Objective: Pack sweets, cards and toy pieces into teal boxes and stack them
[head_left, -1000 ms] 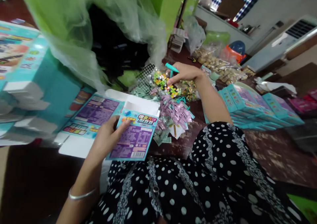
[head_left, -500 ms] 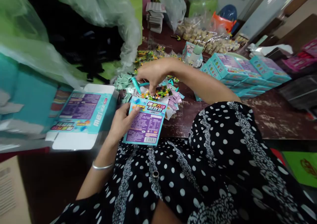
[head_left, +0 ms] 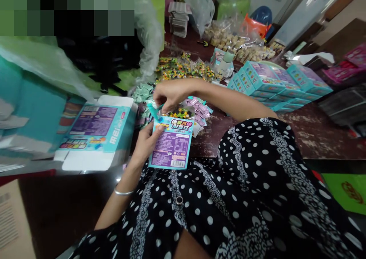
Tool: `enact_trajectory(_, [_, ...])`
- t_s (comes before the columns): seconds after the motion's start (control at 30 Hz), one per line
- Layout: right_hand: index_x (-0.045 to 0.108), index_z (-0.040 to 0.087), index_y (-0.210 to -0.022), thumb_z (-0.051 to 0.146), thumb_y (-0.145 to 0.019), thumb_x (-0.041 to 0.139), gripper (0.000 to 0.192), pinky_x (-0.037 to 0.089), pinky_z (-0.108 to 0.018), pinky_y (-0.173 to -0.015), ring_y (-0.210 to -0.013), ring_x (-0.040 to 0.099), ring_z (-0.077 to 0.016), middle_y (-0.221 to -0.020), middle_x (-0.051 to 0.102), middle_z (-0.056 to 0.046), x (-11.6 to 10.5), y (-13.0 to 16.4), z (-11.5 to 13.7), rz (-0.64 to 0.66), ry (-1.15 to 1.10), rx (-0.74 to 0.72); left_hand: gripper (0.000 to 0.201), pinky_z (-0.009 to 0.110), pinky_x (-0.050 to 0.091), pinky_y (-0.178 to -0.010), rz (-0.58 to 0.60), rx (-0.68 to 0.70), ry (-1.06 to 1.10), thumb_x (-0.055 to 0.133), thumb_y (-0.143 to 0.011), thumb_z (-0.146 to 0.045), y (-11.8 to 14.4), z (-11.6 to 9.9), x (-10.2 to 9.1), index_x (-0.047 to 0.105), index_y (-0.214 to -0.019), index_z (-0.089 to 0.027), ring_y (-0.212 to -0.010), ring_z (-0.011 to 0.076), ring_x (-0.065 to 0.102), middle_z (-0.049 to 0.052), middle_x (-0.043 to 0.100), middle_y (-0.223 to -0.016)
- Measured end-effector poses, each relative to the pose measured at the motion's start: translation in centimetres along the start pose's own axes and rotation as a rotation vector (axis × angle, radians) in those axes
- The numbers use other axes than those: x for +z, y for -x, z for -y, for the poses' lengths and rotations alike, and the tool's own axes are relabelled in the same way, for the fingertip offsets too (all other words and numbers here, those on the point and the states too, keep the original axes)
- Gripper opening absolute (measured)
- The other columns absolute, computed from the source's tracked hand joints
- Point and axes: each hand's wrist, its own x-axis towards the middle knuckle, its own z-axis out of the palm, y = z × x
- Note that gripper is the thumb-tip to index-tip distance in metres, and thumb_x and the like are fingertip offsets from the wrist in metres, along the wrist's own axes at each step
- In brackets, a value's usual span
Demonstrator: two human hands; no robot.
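My left hand (head_left: 145, 142) grips the small box (head_left: 172, 142) over my lap, thumb across its printed face, fingers curled behind; mouth end up, tilted slightly away from me. My right hand (head_left: 170, 94) sits right at that mouth, fingertips pinched on a clear packet of coloured bits (head_left: 180, 111) and a teal stick (head_left: 153, 110) beside it; both look partly in the opening, partly out.

Risks, as I judge them: packet could snag on the box lip and crumple or split, since the opening looks barely wider than the packet; stick could slip out sideways, as the pinch holds two items at once; box could buckle, held from one side only.

Flat unfolded box (head_left: 95, 131) just left of my hand; pink packets (head_left: 200, 112) just beyond the right hand; multicoloured packets (head_left: 185, 67) farther on the dark table (head_left: 314, 133); finished boxes (head_left: 271, 81) stacked at far right.

Unclear: how deep the packet sits inside; box flaps hidden by my fingers; upper left corner blocked out; print too small to read.
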Motion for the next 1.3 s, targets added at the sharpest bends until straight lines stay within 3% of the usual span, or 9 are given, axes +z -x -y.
enact_trajectory(0.1, [0.079, 0.017, -0.101, 0.021, -0.095, 0.081, 0.007, 0.046, -0.031, -0.08, -0.089, 0.067, -0.0184, -0.087, 0.076, -0.002, -0.9, 1.7, -0.1, -0.178, -0.056, 0.032, 0.057, 0.033, 0.051, -0.063, -0.047, -0.001, -0.02, 0.076, -0.092, -0.076, 0.4, 0.4, -0.1, 0.078, -0.093, -0.019, -0.074, 0.0222, 0.065, 0.01, 0.077, -0.088])
enact_trajectory(0.17, [0.079, 0.018, -0.102, 0.021, -0.097, 0.076, 0.006, 0.045, -0.032, -0.083, -0.096, 0.068, -0.0209, -0.093, 0.078, -0.005, -1.8, 3.3, 0.0, -0.363, -0.026, 0.082, 0.057, 0.032, 0.051, -0.062, -0.076, -0.009, -0.041, 0.078, -0.091, -0.075, 0.6, 0.3, -0.4, 0.077, -0.094, -0.019, -0.073, 0.0223, 0.066, 0.01, 0.078, -0.087])
enact_trajectory(0.23, [0.08, 0.018, -0.1, 0.023, -0.098, 0.075, 0.007, 0.044, -0.034, -0.085, -0.1, 0.067, -0.0225, -0.096, 0.078, -0.006, -2.3, 4.9, 0.4, -0.448, 0.004, 0.119, 0.057, 0.032, 0.05, -0.06, -0.107, -0.028, -0.084, 0.078, -0.09, -0.075, 0.8, 0.0, -0.6, 0.076, -0.095, -0.019, -0.072, 0.0225, 0.065, 0.01, 0.078, -0.087])
enact_trajectory(0.5, [0.081, 0.015, -0.086, 0.012, -0.091, 0.077, 0.007, 0.041, -0.036, -0.088, -0.09, 0.062, -0.0208, -0.078, 0.07, -0.004, 1.9, 6.0, 2.3, -0.294, 0.089, 0.145, 0.051, 0.036, 0.057, -0.07, -0.152, 0.027, -0.102, 0.077, -0.091, -0.071, 1.4, -0.3, 0.4, 0.072, -0.097, -0.021, -0.08, 0.025, 0.071, 0.011, 0.08, -0.092])
enact_trajectory(0.8, [0.085, 0.019, -0.092, 0.023, -0.091, 0.087, 0.004, 0.043, -0.032, -0.084, -0.086, 0.064, -0.0172, -0.078, 0.072, 0.0, 0.3, 5.6, 0.8, -0.122, -0.161, 0.045, 0.057, 0.041, 0.063, -0.089, -0.15, 0.098, -0.138, 0.078, -0.092, -0.076, 2.0, -1.2, 0.5, 0.074, -0.106, -0.02, -0.095, 0.0283, 0.076, 0.01, 0.082, -0.101])
enact_trajectory(0.93, [0.085, 0.018, -0.093, 0.018, -0.093, 0.083, 0.002, 0.046, -0.031, -0.08, -0.08, 0.066, -0.0155, -0.074, 0.071, 0.001, 1.8, 4.8, 1.8, -0.084, -0.229, 0.044, 0.058, 0.042, 0.063, -0.087, -0.166, 0.097, -0.109, 0.076, -0.093, -0.077, 1.9, -1.4, 0.8, 0.074, -0.107, -0.021, -0.093, 0.0281, 0.075, 0.01, 0.082, -0.102])
enact_trajectory(1.1, [0.087, 0.017, -0.103, 0.021, -0.098, 0.08, 0.01, 0.051, -0.028, -0.076, -0.071, 0.068, -0.0136, -0.074, 0.074, 0.0, 3.9, 4.6, 1.3, 0.075, -0.395, 0.045, 0.058, 0.039, 0.061, -0.087, -0.161, 0.056, -0.095, 0.077, -0.092, -0.076, 2.5, -0.4, 1.1, 0.074, -0.106, -0.02, -0.094, 0.0273, 0.074, 0.009, 0.082, -0.1])
enact_trajectory(1.17, [0.086, 0.018, -0.116, 0.025, -0.101, 0.077, 0.019, 0.053, -0.027, -0.077, -0.072, 0.068, -0.0128, -0.082, 0.077, -0.001, 4.4, 5.1, 0.8, 0.043, -0.468, 0.049, 0.057, 0.039, 0.06, -0.086, -0.147, 0.044, -0.076, 0.076, -0.092, -0.075, 2.8, -0.1, 1.1, 0.074, -0.105, -0.02, -0.093, 0.0272, 0.074, 0.01, 0.082, -0.1])
enact_trajectory(1.3, [0.084, 0.019, -0.118, 0.025, -0.102, 0.075, 0.019, 0.053, -0.031, -0.087, -0.088, 0.07, -0.0155, -0.101, 0.08, -0.005, 5.1, 7.1, 0.4, -0.298, -0.36, 0.049, 0.056, 0.037, 0.059, -0.081, -0.177, 0.0, -0.054, 0.075, -0.093, -0.075, 2.9, 0.0, 0.8, 0.073, -0.104, -0.019, -0.09, 0.0261, 0.072, 0.01, 0.081, -0.098])
